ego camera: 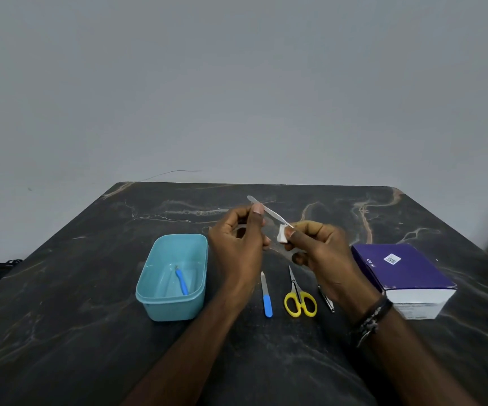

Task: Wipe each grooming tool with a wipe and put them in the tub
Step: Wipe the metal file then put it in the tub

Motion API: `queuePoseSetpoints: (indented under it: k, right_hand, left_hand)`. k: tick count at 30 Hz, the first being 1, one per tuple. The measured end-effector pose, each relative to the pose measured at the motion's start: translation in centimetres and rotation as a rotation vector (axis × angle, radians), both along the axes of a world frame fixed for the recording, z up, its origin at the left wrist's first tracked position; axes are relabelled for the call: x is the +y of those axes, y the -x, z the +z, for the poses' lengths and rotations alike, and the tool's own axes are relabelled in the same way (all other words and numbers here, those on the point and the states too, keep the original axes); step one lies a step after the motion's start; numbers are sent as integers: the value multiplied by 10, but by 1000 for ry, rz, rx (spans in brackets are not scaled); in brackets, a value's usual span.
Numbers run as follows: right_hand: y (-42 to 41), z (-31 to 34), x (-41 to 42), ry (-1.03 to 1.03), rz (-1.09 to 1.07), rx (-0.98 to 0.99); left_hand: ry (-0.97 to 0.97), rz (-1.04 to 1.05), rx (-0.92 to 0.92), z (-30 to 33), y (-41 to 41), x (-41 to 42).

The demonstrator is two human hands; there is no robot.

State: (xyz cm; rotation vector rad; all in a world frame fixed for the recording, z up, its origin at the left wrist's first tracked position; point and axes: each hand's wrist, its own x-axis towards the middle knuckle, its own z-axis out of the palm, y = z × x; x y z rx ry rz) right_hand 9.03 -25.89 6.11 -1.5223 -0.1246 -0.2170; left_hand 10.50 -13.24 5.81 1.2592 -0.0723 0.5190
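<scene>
Holding blue-handled tool (pixel 181 281), tub (pixel 160 306); left hand (pixel 236 244) pinches metal tool (pixel 269 211), right hand (pixel 321 250) wipe (pixel 282 237).

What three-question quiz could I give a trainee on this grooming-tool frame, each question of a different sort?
1. True or false: the teal tub already holds one blue-handled tool.
2. Which hand presses the white wipe to the slim metal tool? A) left hand B) right hand
3. How many tools lie on the table between the tub and the purple box?

Key:
1. True.
2. B; the left hand pinches the tool nearer its far end.
3. Three: the blue-handled file, yellow scissors and a metal tool partly hidden by the right wrist.
</scene>
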Motion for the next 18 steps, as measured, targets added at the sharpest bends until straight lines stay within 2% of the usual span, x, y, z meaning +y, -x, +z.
queuePoseSetpoints:
  k: [6, 13, 15, 18]
  right_hand:
    - [1, -4, 5, 182, -14, -96]
    - [-1, -7, 3, 296, -4, -5]
    - [-2, -6, 1, 296, -63, 5]
    - [-4, -4, -5, 196, -188, -8]
  left_hand:
    - [8, -15, 47, 3, -3, 5]
    - [105, 38, 3, 7, 1, 2]
    - [121, 59, -8, 6, 0, 4]
    - [-11, 108, -33, 3, 0, 5]
